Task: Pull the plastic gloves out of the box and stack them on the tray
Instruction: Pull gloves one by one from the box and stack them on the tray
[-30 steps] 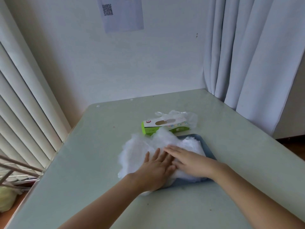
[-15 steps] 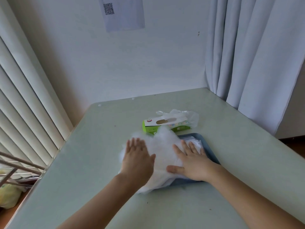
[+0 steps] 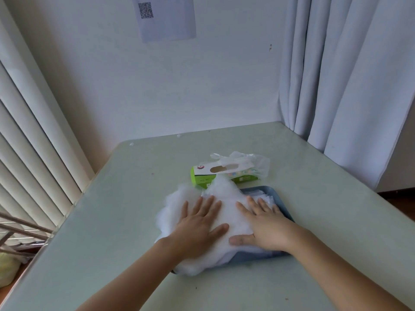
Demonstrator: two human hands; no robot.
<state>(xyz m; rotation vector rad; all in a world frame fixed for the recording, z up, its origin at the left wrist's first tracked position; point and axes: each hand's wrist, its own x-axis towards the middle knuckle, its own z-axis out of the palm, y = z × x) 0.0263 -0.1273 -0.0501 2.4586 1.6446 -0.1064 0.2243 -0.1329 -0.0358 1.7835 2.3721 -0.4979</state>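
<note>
the fingers of the left hand were straight and slightly spread, lying flat on the white heap of plastic gloves, with the thumb stuck out toward the right. the fingers of the right hand were straight too, a little fanned, pressed palm-down on the right part of the same heap, its thumb pointing left toward the other thumb. the two thumbs lay near each other but apart. neither hand pinched or curled round anything.

the gloves sat just below the middle of the frame as a crumpled, puffy pile on the blue tray. the pile spilled over the tray's left and near edges onto the table, so only the tray's right rim, far right corner and part of the near edge showed.

just above the pile lay the green and white box, on its side behind the tray, with an oval slot in its top. a clear glove bulged out of it at the right end.

the pale green table filled the lower frame. vertical blinds ran down the left edge, a white curtain hung at the upper right, and a sheet of paper with a qr code was on the wall at the top centre.
</note>
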